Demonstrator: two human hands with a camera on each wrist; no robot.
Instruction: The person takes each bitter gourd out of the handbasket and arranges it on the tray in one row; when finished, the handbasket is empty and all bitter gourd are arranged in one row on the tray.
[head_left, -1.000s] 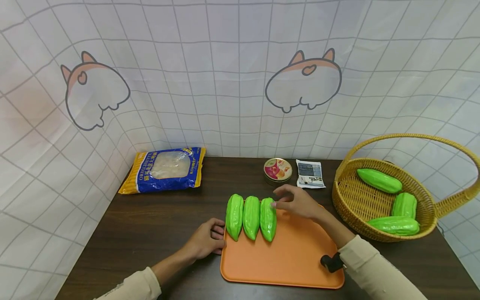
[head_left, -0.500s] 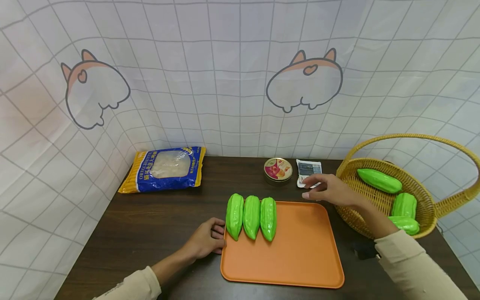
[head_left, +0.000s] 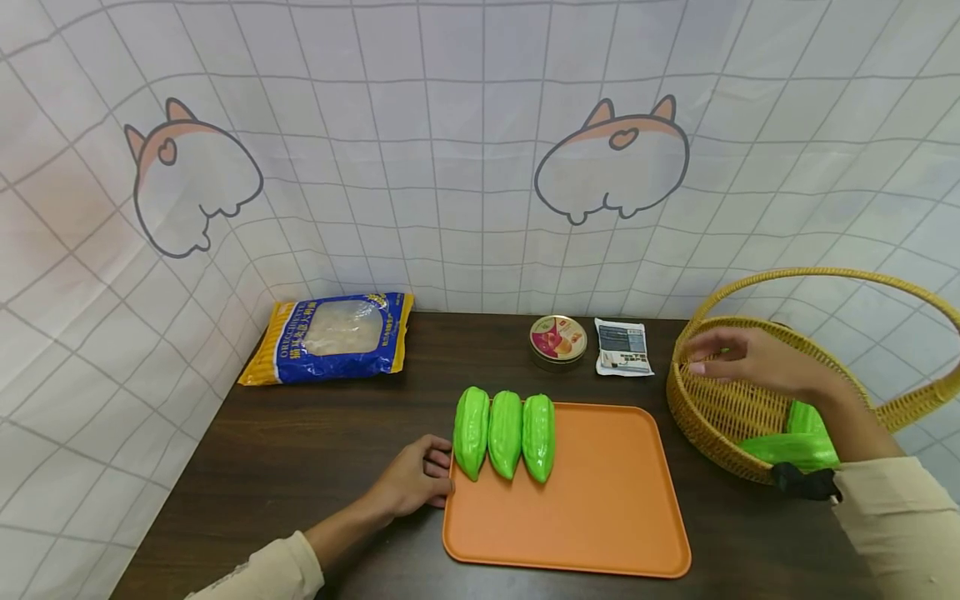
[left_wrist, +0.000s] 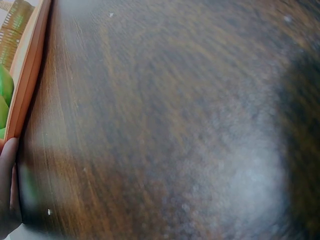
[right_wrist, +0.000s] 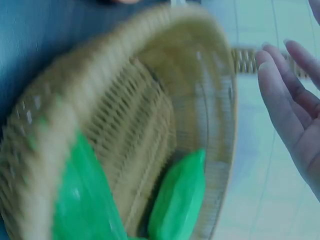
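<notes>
My left hand (head_left: 408, 477) rests against the left edge of the orange tray (head_left: 585, 525), its fingertips right at the rim. In the left wrist view a fingertip (left_wrist: 12, 150) touches the outside of that rim. Three glossy green bitter gourds (head_left: 506, 435) lie side by side on the tray's back left part, tips towards me. My right hand (head_left: 757, 358) holds nothing and hovers over the wicker basket (head_left: 684, 417), fingers loosely bent and apart. Inside the basket, bitter gourds (right_wrist: 179, 200) show in the right wrist view; the forearm partly hides them in the head view.
A blue and yellow pasta bag (head_left: 337, 337) lies at the back left. A round tin (head_left: 558, 340) and a small white packet (head_left: 623, 347) stand near the wall behind the tray. The basket's tall handle (head_left: 817, 272) arches over its opening.
My right hand has moved right, from beside the rightmost bitter gourd on the tray, past the white packet, to above the basket. My left hand and the tray have stayed put.
</notes>
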